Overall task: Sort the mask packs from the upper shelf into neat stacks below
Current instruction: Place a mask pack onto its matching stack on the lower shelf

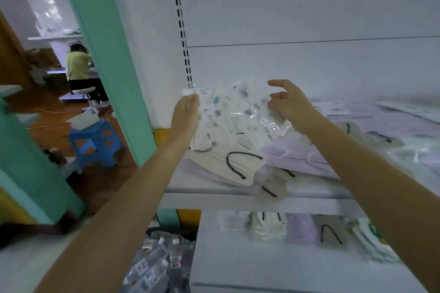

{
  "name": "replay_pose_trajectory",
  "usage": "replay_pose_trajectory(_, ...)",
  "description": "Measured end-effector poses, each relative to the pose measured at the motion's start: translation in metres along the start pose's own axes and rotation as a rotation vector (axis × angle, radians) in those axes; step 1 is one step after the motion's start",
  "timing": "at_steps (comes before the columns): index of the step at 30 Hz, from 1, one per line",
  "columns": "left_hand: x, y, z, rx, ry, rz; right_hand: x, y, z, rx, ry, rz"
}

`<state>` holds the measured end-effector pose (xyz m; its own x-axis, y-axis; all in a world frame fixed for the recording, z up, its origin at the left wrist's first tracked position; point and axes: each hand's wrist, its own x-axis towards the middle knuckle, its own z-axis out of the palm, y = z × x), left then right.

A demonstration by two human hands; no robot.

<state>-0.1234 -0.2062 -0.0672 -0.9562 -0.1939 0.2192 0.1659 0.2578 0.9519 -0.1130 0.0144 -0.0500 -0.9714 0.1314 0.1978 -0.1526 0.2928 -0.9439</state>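
blurry btm-shelf mask stacks (pixel 267 225)

One wide-angle camera on the head faces forward and slightly down, close to the upper shelf (pixel 214 189). The forearms rise from 7 and 5 o'clock to the left hand (pixel 187 112) and right hand (pixel 292 107), which grip a printed mask pack (pixel 233 112) at centre. The lower shelf (pixel 262 264) lies at 5 o'clock and a green pillar (pixel 102 43) at 10.
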Motion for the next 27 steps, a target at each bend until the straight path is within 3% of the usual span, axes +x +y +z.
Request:
replay_pose_trajectory(4,0.014,0.003,0.01,-0.102,0.118,0.077,0.013,-0.013,0.012,0.289,0.096,0.113)
replay_pose_trajectory(9,0.022,0.01,0.027,-0.144,0.034,0.09,0.019,-0.019,0.036,0.446,0.093,0.127)
replay_pose_trajectory(12,0.02,0.002,0.035,-0.153,-0.086,0.049,0.022,-0.006,0.052,0.275,0.019,0.074)
replay_pose_trajectory(14,0.02,-0.008,0.032,-0.084,-0.052,0.128,0.021,0.005,0.055,0.058,0.045,-0.008)
replay_pose_trajectory(17,0.024,-0.015,0.019,0.005,0.072,0.224,0.024,0.024,0.048,-0.481,0.065,-0.134)
replay_pose_trajectory(20,0.03,-0.02,0.01,0.034,0.167,0.228,0.026,0.034,0.044,-0.943,-0.098,0.007)
replay_pose_trajectory(23,0.025,-0.023,0.016,0.118,0.13,0.213,0.026,0.035,0.046,-0.962,-0.138,0.09)
replay_pose_trajectory(27,0.022,-0.024,0.017,0.107,0.125,0.154,0.02,0.03,0.048,-0.841,0.022,0.043)
